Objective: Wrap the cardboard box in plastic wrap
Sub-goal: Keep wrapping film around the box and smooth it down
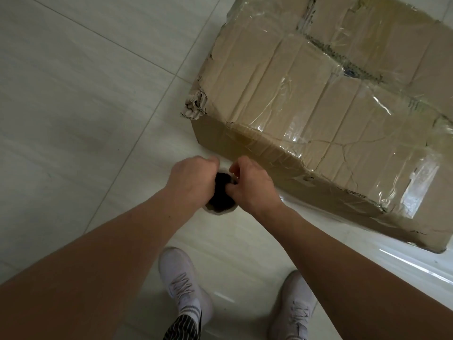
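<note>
View: looking down from the head at two bare forearms, pale floor tiles (73,99) and two white shoes (181,283).

Box: a battered cardboard box (318,99) sits on the floor at upper right, one corner torn. Its long axis seems to run from upper left to lower right, though the frame crops it. Glossy plastic wrap (355,133) already clings across the top and the near side.

Roll: a roll of wrap (220,192), seen end-on down its dark core, stands roughly upright between the hands, its axis pointing up toward the camera.

Left hand (193,177): closed around the roll's left side.

Right hand (250,185): fingers curled on the roll's right rim, pinching there; whether it holds loose film, I cannot tell.

Key relation: the box lies just beyond and to the right of the roll, so the right hand is nearer to it. A sheet of film appears to stretch rightward along the box's base.

Likely next: carrying the roll around the near left corner.
</note>
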`<action>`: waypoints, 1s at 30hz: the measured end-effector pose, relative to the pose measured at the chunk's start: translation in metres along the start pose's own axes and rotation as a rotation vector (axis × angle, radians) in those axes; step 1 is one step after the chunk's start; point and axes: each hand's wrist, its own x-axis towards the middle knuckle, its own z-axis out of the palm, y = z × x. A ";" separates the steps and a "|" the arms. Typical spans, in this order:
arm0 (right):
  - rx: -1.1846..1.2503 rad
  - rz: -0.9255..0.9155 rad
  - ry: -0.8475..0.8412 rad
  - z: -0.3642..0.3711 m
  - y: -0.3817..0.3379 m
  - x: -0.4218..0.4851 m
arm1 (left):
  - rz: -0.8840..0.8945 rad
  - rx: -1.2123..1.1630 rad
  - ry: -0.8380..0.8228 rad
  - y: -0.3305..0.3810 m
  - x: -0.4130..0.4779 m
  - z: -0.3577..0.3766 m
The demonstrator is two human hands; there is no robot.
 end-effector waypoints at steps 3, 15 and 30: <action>0.021 0.037 0.027 0.001 -0.002 0.001 | -0.170 -0.050 -0.015 -0.013 0.004 -0.007; -0.065 -0.028 0.002 0.004 -0.013 0.002 | 0.219 0.137 0.153 -0.018 -0.004 -0.002; -0.122 -0.009 0.042 0.025 -0.059 0.012 | -0.091 -0.139 0.083 -0.072 -0.003 -0.007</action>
